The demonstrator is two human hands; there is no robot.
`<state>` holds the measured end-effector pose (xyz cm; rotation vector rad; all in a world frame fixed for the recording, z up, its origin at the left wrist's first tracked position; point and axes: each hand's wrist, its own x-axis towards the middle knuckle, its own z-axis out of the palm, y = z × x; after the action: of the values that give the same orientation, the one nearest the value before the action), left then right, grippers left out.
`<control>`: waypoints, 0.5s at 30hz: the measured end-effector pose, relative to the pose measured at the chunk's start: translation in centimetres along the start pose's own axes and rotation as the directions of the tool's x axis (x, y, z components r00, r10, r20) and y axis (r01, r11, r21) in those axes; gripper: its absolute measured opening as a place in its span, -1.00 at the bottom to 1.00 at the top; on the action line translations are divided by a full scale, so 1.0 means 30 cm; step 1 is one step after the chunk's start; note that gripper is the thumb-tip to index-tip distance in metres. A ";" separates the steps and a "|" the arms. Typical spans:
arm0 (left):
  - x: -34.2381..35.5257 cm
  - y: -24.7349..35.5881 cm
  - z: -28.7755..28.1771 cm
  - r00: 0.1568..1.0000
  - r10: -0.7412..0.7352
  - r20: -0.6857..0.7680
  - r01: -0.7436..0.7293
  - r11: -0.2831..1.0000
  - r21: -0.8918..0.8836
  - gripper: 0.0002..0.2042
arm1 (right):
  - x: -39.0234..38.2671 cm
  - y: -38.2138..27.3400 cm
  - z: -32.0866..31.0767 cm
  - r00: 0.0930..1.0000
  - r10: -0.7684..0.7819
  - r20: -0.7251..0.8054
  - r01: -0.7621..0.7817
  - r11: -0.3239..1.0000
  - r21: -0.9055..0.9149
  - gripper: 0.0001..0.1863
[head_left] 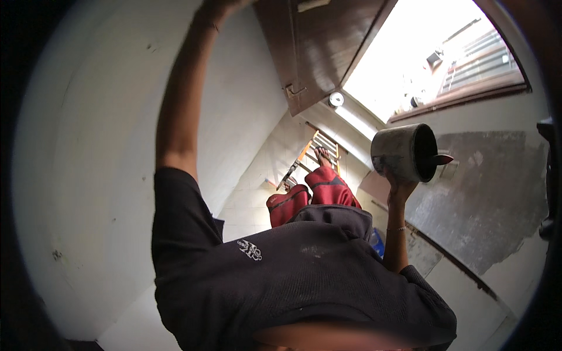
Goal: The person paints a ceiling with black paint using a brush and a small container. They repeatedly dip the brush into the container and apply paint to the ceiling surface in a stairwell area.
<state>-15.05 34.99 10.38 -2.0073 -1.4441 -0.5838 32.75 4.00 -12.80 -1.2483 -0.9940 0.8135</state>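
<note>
One grey pot (404,153) held in right hand (397,186), fingers gripping its underside, right of red-trousered knees (310,196) above ladder (310,155). Pot tipped sideways, mouth facing right toward patched wall (486,199); tool tip pokes out. Left hand (219,7) raised against white wall, cut off by frame edge; grip cannot be told.

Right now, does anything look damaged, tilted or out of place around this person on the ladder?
Yes. The grey metal can in the right hand is tipped on its side, mouth open sideways with a tool handle sticking out. Behind it, a large rough grey patch mars the white wall. The left hand reaches overhead beside the brown shutter.
</note>
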 end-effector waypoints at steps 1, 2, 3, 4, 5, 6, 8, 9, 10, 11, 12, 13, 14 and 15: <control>0.065 -0.022 0.031 0.999 0.008 -0.049 -0.005 0.998 0.062 -0.12 | -0.004 0.008 -0.019 0.999 -0.025 -0.019 0.024 0.999 -0.038 0.03; 0.131 -0.041 0.061 0.994 0.019 -0.107 -0.006 0.992 0.127 -0.10 | -0.012 0.015 -0.042 0.999 0.019 -0.038 -0.022 0.997 -0.078 0.03; 0.199 -0.061 0.091 1.000 -0.017 -0.012 0.019 0.988 0.153 -0.07 | -0.012 0.020 -0.067 0.997 0.069 -0.043 -0.074 0.989 -0.127 0.03; 0.249 -0.070 0.119 0.995 -0.058 0.082 0.042 0.982 0.187 -0.04 | -0.015 0.022 -0.098 0.992 0.121 -0.025 -0.124 0.976 -0.177 0.03; 0.286 -0.073 0.144 0.994 -0.023 0.104 -0.002 0.971 0.240 0.02 | -0.015 0.021 -0.133 0.998 0.053 -0.016 -0.056 0.951 -0.305 0.04; 0.319 -0.062 0.171 0.972 -0.102 0.211 0.065 0.983 0.173 0.03 | -0.017 0.019 -0.169 1.000 -0.007 0.024 0.017 0.905 -0.425 0.05; 0.375 -0.028 0.226 0.871 -0.225 0.436 0.217 0.974 0.068 0.06 | -0.026 0.017 -0.234 0.998 -0.059 0.008 0.055 0.861 -0.506 0.06; 0.386 0.004 0.258 0.864 -0.263 0.429 0.243 0.965 0.101 0.02 | -0.036 0.019 -0.262 0.997 -0.054 -0.059 0.020 0.881 -0.474 0.07; 0.398 0.027 0.289 0.863 -0.246 0.441 0.223 0.969 0.105 -0.01 | -0.041 0.023 -0.284 0.988 -0.058 -0.142 -0.011 0.898 -0.439 0.09; 0.408 0.051 0.320 0.862 -0.228 0.454 0.201 0.974 0.108 -0.04 | -0.054 0.029 -0.304 0.979 -0.045 -0.197 -0.027 0.937 -0.347 -0.06; 0.421 0.063 0.353 0.860 -0.209 0.465 0.177 0.978 0.112 -0.07 | -0.055 0.038 -0.317 0.968 -0.043 -0.246 -0.039 0.947 -0.318 -0.04; 0.437 0.077 0.381 0.860 -0.246 0.448 0.176 0.965 0.193 -0.15 | -0.061 0.045 -0.334 0.961 -0.038 -0.273 -0.047 0.954 -0.297 -0.01; 0.443 0.063 0.417 0.869 -0.235 0.436 0.152 0.964 0.218 -0.16 | -0.055 0.059 -0.340 0.955 -0.039 -0.295 -0.047 0.959 -0.281 0.01; 0.451 0.052 0.439 0.877 -0.225 0.425 0.127 0.961 0.247 -0.16 | -0.053 0.066 -0.353 0.955 -0.027 -0.295 -0.048 0.968 -0.245 0.02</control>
<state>-9.19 52.98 9.30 -1.9256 -1.8902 -0.0182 42.03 -1.09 -15.36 -1.5428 -0.8617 0.4973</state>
